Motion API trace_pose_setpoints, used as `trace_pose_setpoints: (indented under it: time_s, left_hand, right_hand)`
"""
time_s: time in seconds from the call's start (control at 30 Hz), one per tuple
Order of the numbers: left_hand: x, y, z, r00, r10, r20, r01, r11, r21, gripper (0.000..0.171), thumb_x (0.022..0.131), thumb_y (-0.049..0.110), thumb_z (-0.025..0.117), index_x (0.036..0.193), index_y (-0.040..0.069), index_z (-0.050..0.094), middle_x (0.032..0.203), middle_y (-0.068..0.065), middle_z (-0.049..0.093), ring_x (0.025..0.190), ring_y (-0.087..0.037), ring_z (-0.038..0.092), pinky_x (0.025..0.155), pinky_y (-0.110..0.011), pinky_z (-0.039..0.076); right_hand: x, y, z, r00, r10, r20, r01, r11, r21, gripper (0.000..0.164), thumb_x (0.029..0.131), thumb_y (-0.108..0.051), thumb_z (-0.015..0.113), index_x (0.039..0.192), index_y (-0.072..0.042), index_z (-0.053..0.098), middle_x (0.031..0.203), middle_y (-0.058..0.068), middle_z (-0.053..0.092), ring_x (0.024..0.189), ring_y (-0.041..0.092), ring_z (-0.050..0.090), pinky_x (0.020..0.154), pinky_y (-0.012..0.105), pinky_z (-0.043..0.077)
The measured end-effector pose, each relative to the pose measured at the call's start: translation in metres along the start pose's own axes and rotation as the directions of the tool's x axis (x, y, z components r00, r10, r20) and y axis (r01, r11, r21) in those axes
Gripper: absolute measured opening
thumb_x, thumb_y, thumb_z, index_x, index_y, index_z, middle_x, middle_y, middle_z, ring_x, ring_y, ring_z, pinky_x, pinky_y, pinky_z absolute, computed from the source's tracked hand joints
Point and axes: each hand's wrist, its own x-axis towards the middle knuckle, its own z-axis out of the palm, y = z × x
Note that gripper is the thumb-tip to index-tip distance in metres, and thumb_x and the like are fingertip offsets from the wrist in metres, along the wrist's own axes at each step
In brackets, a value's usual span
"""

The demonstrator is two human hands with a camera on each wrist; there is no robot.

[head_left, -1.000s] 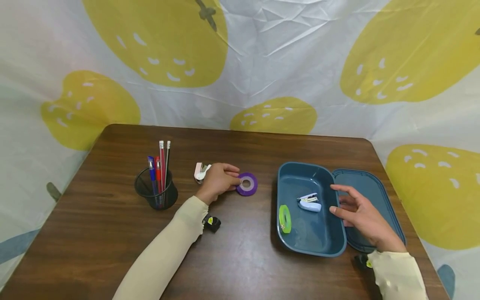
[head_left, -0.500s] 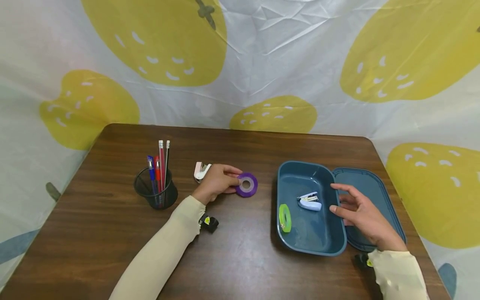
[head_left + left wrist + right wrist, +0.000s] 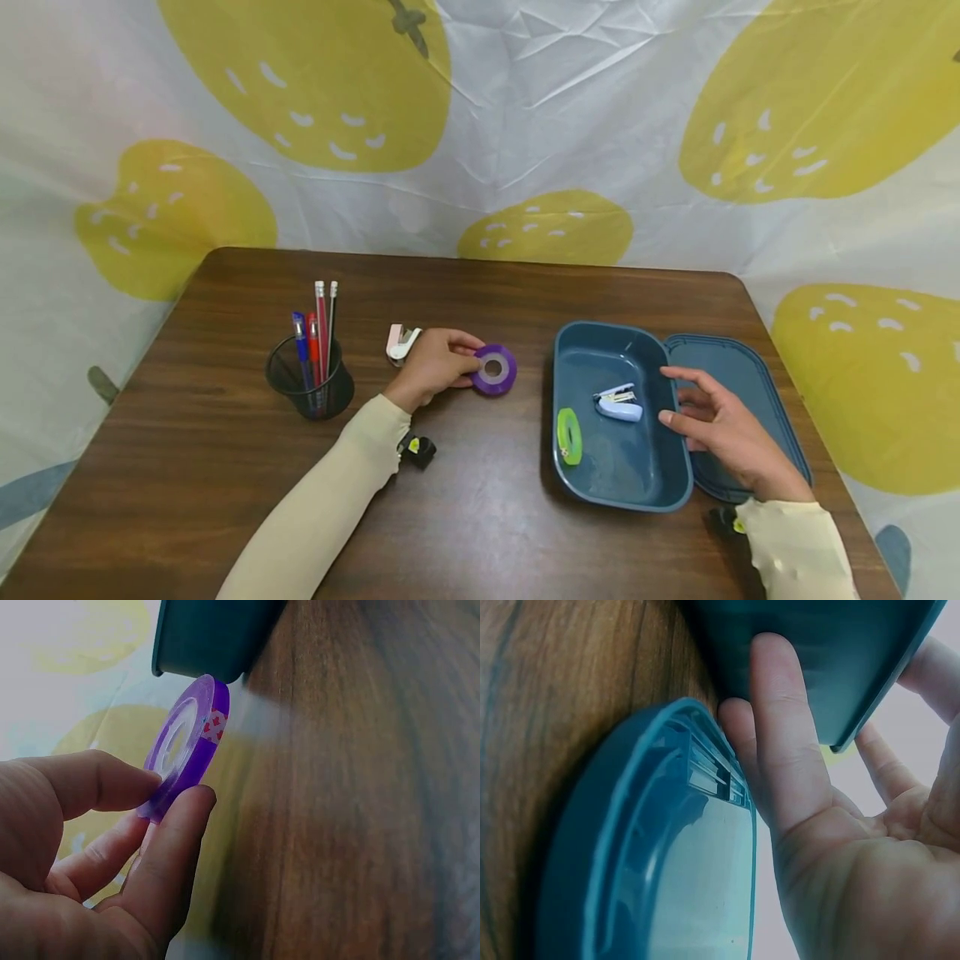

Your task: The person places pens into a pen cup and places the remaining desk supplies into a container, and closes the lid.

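My left hand [image 3: 437, 364] pinches a roll of purple tape [image 3: 503, 384] at its edge, between thumb and fingertips. In the left wrist view the tape roll [image 3: 196, 754] is tilted on edge and shows a small patch of red hearts. My right hand [image 3: 723, 433] holds the right wall of a blue plastic box [image 3: 558, 350], thumb and index finger over the rim. Other fingers [image 3: 784, 712] lie against the box's outer wall in the right wrist view. Inside the box are a light blue stapler [image 3: 619, 407] and a green tape roll [image 3: 570, 437].
A white and pink tape dispenser or stapler [image 3: 397, 340] lies behind my left hand, partly hidden. A black mesh cup [image 3: 341, 387] with pens and pencils stands at the left. The box's blue lid [image 3: 738, 371] lies right of the box on the wooden table [image 3: 480, 533].
My left forearm has shifted slightly left and the wrist turned a little, with the purple tape still pinched. The right hand and the box stay in place.
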Motion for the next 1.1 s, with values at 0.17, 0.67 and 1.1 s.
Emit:
trace_pose_setpoints:
  time_s: [0.17,0.67,1.1]
  left_hand:
    - [-0.002,0.003,0.0,1.0,0.013,-0.002,-0.013,0.999,-0.029,0.028,0.091,-0.003,0.077,0.119,0.0,0.076,0.103,-0.012,0.072,0.083,-0.016,0.071,0.071,-0.032,0.067]
    - [-0.007,0.016,0.006,1.0,0.017,0.02,-0.012,0.977,-0.213,0.031,0.093,-0.006,0.076,0.123,-0.004,0.072,0.106,-0.012,0.069,0.086,-0.015,0.072,0.074,-0.031,0.067]
    - [-0.018,0.039,0.027,0.995,0.051,0.082,-0.026,0.96,-0.278,0.033,0.093,-0.005,0.076,0.126,-0.006,0.069,0.107,-0.013,0.073,0.082,-0.014,0.073,0.076,-0.035,0.067]
  right_hand:
    - [-0.001,-0.002,0.0,1.0,-0.002,0.002,0.002,1.0,0.008,0.079,0.1,-0.035,0.075,0.166,-0.022,0.032,0.165,0.036,0.027,0.145,0.06,0.036,0.086,0.044,0.061]
    - [-0.001,-0.001,0.0,1.0,-0.016,0.006,0.015,1.0,0.01,0.079,0.101,-0.035,0.074,0.166,-0.022,0.031,0.165,0.036,0.028,0.145,0.06,0.037,0.086,0.045,0.062]
    - [0.0,0.0,0.0,1.0,-0.011,0.004,0.011,1.0,0.012,0.079,0.101,-0.035,0.075,0.166,-0.022,0.031,0.165,0.036,0.028,0.144,0.059,0.038,0.085,0.044,0.062]
